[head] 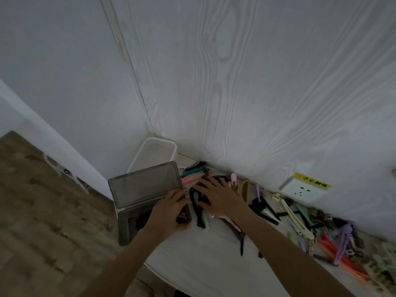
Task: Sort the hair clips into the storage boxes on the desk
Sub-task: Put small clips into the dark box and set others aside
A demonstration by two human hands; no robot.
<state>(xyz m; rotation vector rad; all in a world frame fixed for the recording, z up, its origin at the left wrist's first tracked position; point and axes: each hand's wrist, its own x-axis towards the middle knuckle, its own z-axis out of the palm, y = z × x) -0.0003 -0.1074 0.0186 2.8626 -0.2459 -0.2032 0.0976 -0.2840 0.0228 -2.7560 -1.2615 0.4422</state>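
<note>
Behind, at frame centre, I see a white bin (157,154) against the wall and a socket (300,190) at right. Smoky grey box (137,219), lid raised, sits lower left of centre; coloured hair clips (300,219) trail right across the table (203,258). My left hand (171,210) rests flat-fingered on the box rim, right hand (218,196) spread over black clips (198,209).

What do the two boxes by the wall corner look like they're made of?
The grey box with the raised lid looks like smoky see-through plastic: dark clips show through its wall, and the lid has a dull sheen. The white box behind it looks like milky, matte plastic with a thin rounded rim. Dim light leaves both uncertain.
</note>
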